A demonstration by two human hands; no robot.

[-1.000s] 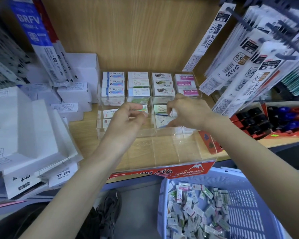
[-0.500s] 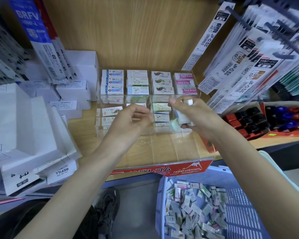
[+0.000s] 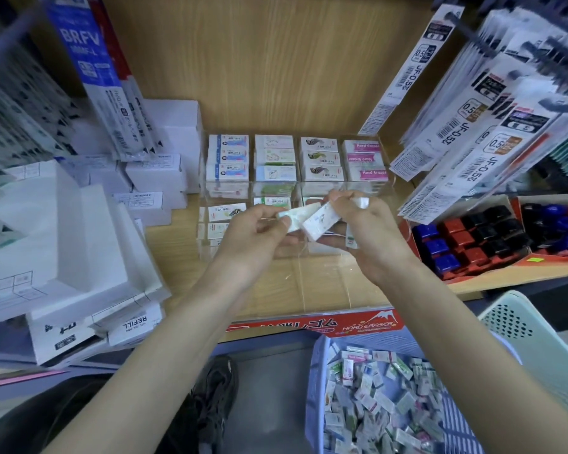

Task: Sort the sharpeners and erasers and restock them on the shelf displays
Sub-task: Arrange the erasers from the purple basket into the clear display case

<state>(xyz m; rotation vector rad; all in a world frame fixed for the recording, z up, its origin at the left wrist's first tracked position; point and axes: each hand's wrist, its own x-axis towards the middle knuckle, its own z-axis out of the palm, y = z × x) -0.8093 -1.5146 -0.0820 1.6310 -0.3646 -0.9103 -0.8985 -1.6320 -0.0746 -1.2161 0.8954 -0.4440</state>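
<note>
Your left hand and right hand meet at the centre of the frame, just above the clear display case on the wooden shelf. The left pinches the end of a white eraser, and the right is curled round a small clutch of erasers that touches it. Behind your hands, stacked erasers fill the back row of the case in four columns, and at the lower right a blue basket holds a heap of loose erasers.
</note>
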